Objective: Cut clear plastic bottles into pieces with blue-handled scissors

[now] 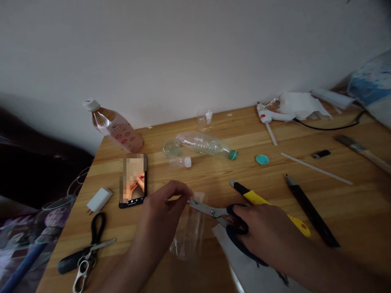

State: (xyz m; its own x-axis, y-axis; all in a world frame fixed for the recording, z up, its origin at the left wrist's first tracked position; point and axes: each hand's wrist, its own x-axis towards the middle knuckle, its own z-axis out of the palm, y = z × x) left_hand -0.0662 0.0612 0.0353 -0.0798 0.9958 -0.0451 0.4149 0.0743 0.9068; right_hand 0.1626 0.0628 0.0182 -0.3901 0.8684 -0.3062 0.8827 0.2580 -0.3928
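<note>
My left hand [163,207] pinches the top edge of a clear plastic piece [189,234] and holds it above the wooden table [351,211]. My right hand [264,232] grips dark-handled scissors [214,211], fingers through the loops. The blades point left and meet the plastic's upper edge beside my left fingertips. A white sheet [244,264] lies under my right wrist.
A yellow utility knife [259,199], a black knife [311,211], a teal cap [262,159], a clear bottle lying down [204,144], a pink bottle [114,126], a phone [133,181], a white charger [99,199], black scissors [96,232], a glue gun [269,116] and white sticks lie around.
</note>
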